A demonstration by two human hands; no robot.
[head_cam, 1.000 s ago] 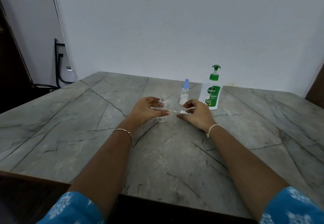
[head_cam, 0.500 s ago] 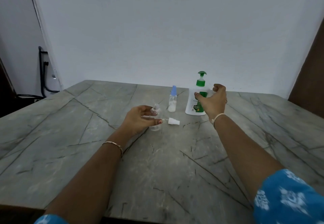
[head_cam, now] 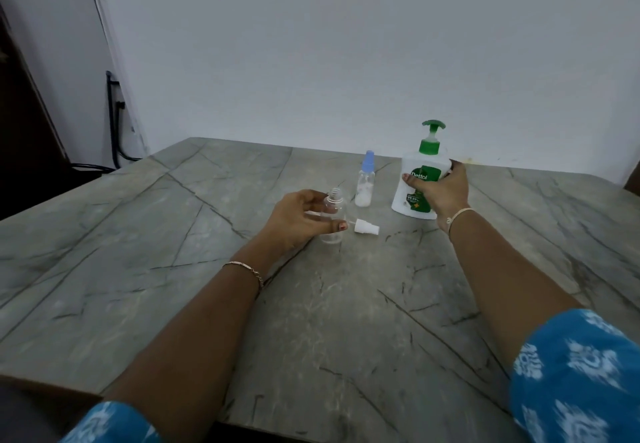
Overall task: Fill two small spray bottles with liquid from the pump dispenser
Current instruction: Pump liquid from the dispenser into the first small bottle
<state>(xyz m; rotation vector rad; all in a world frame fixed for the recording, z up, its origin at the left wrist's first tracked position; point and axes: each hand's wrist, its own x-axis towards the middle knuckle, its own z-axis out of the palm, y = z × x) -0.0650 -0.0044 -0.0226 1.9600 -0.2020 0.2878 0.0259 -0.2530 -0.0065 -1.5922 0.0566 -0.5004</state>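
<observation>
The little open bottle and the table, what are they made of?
Open bottle: likely clear plastic; the table shows through it.
Table: looks like grey stone, maybe marble or laminate; dark veins, dull sheen.

The pump dispenser [head_cam: 415, 186] label reads "Dettol"; its smaller print is illegible.

Plain indoor room: veined stone table [head_cam: 138, 269], bare white wall [head_cam: 346, 44].
</observation>
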